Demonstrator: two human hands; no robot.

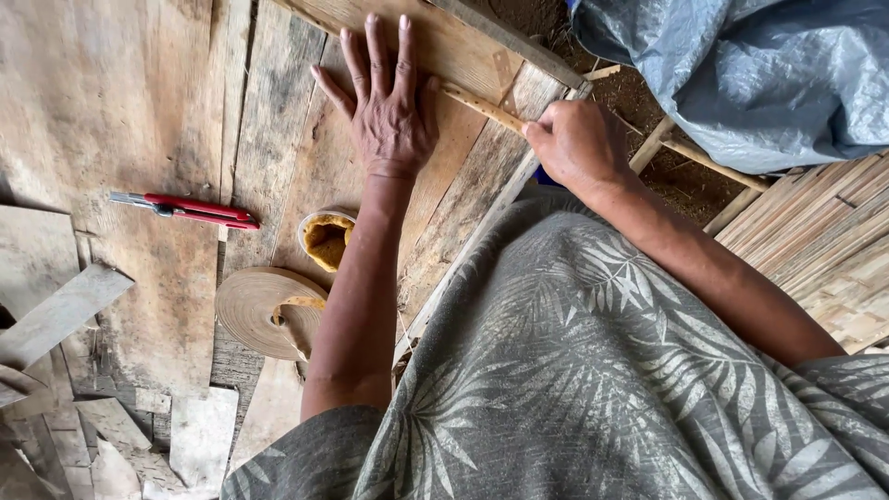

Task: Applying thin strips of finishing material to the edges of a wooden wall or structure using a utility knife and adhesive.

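My left hand [389, 102] lies flat, fingers spread, on a wooden plank [444, 42] of the board floor. A thin tan stick [482, 106] runs from just beside its thumb to my right hand [579, 143], which is closed around the stick's near end. The stick rests on the plank. My lap, in grey leaf-patterned cloth [593, 370], fills the lower right.
A red-handled utility knife [190, 210] lies on the boards at left. A small cup of yellow-brown paste [326, 239] and a coil of tan strip [264, 310] sit by my left forearm. Grey tarpaulin [741, 65] at top right, woven bamboo mat [824, 231] at right, wood scraps [65, 315] lower left.
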